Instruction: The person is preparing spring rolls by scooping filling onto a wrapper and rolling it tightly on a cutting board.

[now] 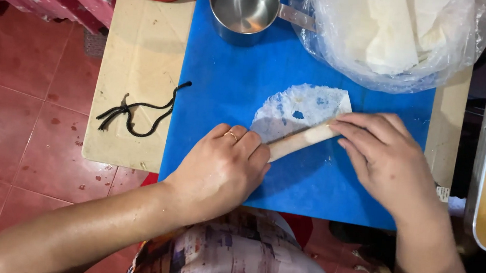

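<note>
Your left hand and right hand press flat fingers together on the wrapper roll (keeping it tight) mid blue mat.

thin white wrapper, half-rolled into a slanted roll, on blue board

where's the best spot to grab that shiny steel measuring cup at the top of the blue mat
Probably by the flat handle of the shiny steel measuring cup, coming from the right: it juts sideways clear of the round bowl, though the clear plastic bag of white wrappers crowds its far end.
</note>
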